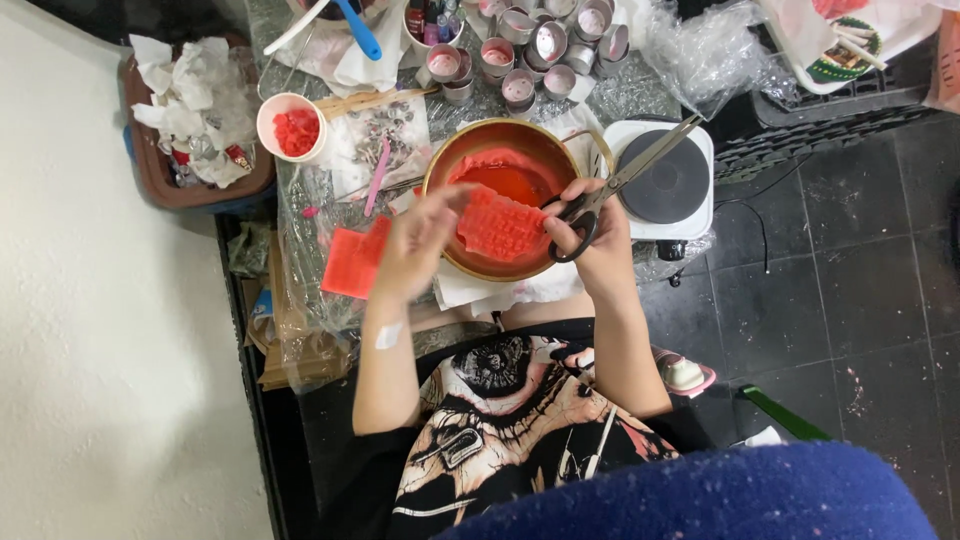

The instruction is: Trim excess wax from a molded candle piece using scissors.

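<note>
While held over the bowl (440, 170), red ridged wax slab (500, 225), scissors (610, 185)

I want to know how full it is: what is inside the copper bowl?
The copper bowl holds red liquid. The red slab held over it hides the near part.

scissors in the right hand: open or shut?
Shut, or nearly. The scissors' blades lie together as one narrow line over the hotplate, fingers of the right hand through the black handles.
</note>
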